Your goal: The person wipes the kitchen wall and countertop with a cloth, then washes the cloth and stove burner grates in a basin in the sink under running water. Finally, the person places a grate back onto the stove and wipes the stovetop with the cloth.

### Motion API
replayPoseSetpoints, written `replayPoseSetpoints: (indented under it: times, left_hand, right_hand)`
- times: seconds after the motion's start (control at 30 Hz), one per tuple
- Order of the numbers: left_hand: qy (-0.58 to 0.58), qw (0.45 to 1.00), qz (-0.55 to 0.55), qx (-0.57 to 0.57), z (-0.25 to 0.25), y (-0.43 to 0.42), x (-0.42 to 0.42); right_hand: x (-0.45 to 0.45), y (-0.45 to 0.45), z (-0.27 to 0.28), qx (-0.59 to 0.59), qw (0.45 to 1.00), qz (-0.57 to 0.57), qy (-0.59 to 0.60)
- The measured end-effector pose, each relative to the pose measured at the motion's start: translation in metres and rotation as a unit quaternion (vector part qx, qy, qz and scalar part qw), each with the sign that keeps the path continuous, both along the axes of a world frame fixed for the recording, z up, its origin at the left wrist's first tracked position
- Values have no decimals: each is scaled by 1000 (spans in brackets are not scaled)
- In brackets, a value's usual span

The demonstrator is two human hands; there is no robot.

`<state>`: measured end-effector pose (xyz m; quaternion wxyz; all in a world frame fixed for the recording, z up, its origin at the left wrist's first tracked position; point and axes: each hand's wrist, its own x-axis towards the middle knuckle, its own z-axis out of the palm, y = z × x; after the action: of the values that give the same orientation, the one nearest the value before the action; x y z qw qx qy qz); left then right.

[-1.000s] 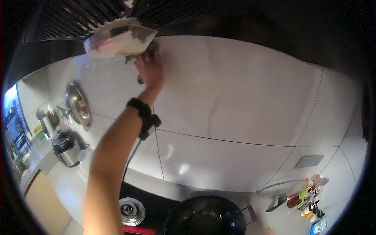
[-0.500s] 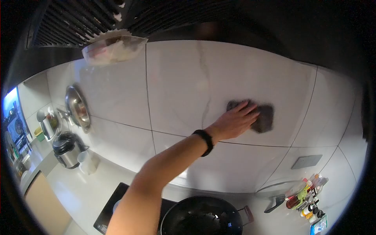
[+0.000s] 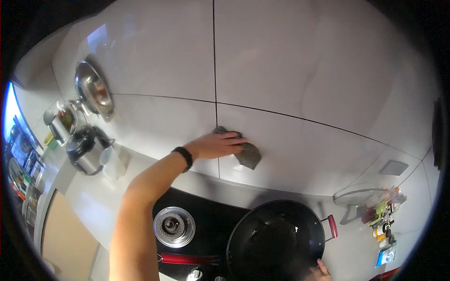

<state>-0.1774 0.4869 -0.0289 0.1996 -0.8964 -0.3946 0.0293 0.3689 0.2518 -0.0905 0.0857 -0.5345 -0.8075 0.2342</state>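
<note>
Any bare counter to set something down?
Left: counter between the electric cooker and the hob. Right: a narrower patch between the wok and the bottles. Crowded: the right-hand corner, with bottles, glass lid and blue packet.

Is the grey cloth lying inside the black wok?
No, the left hand holds the grey cloth flat against the tiled wall.
</note>
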Motion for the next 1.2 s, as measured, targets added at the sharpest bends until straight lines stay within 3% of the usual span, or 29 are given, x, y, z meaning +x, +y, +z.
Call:
replayPoseSetpoints:
  times: [0.13,0.2,0.23,0.27,0.3,0.33,0.37,0.47,0.53,0.6,0.67,0.73,0.8,0.87,1.03,1.13,1.2]
  left_hand:
    - [27,996,81,40,0,-32,-64]
    - [101,978,106,150,17,-45,-97]
    - [-69,968,148,190,32,-53,-106]
    - [-71,924,292,236,49,-48,-110]
    - [-16,837,332,434,52,-37,-127]
    - [-188,761,300,544,75,-26,-121]
    - [-251,726,249,590,93,-10,-119]
    - [-235,737,293,562,103,30,-76]
    - [-234,741,265,571,107,34,-3]
    - [-183,780,78,594,95,47,28]
    - [-134,890,142,412,81,36,75]
    - [-50,959,45,276,45,32,99]
    - [-50,986,-45,150,-15,53,108]
    - [-67,996,-48,-26,-59,51,119]
    - [81,987,-131,40,-165,38,62]
    - [31,967,31,-252,-159,11,9]
    - [53,966,70,-242,-159,-7,-37]
  right_hand:
    - [-3,-6,13,20,1000,-17,-4]
    - [-1,-4,22,51,998,-18,-21]
    - [3,-2,22,58,998,-18,-30]
    - [7,1,21,65,997,-20,-39]
    - [11,2,19,70,996,-23,-48]
    - [12,3,18,71,996,-23,-51]
    - [13,6,17,73,995,-24,-56]
    - [15,10,15,65,996,-42,-40]
    - [13,12,16,49,997,-53,-42]
    - [10,16,20,29,996,-57,-69]
    - [8,12,14,-10,996,-76,-44]
    - [5,5,10,-49,994,-91,-21]
    - [-5,4,12,-23,997,-58,-42]
    - [-18,1,13,-31,997,-60,-32]
    - [-25,-13,17,-91,991,-93,-21]
    - [-31,-17,23,-93,993,-66,-41]
    - [-34,-23,20,-108,988,-106,31]
